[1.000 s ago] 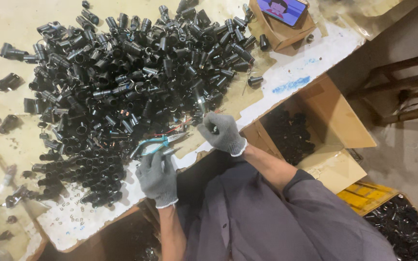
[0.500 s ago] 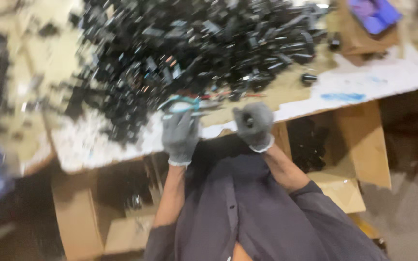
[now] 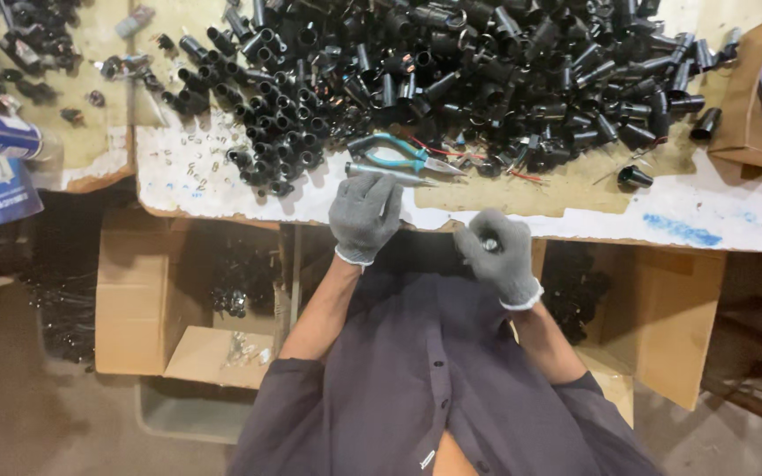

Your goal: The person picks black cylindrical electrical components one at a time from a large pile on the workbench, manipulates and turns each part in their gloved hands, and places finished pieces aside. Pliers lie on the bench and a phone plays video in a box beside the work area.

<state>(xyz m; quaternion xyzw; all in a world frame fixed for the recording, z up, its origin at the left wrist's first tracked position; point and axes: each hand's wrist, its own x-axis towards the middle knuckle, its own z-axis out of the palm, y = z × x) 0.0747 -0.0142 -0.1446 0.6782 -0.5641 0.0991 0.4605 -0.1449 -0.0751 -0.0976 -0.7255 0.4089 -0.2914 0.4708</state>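
At the tabletop (image 3: 575,216) edge, gloved hands worked beside black sockets (image 3: 451,70).
Right hand (image 3: 497,257) clenched a small, light, rigid metal part (image 3: 490,244), best pinched at its sides; left hand (image 3: 365,216) rested released near pliers (image 3: 399,157).

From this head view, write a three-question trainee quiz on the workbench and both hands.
1. True or false: the left hand rests at the table edge, just below the pliers with blue-green handles.
2. What does the right hand pinch? A) a small metal part B) the pliers C) a spray can
3. Fill in: open cardboard ___ stand under the table on both sides of the person.

Key
1. True.
2. A: a small shiny part shows between the gloved fingertips; its kind is too small to tell.
3. Boxes: the cardboard boxes sit below the heap of black tubular parts.
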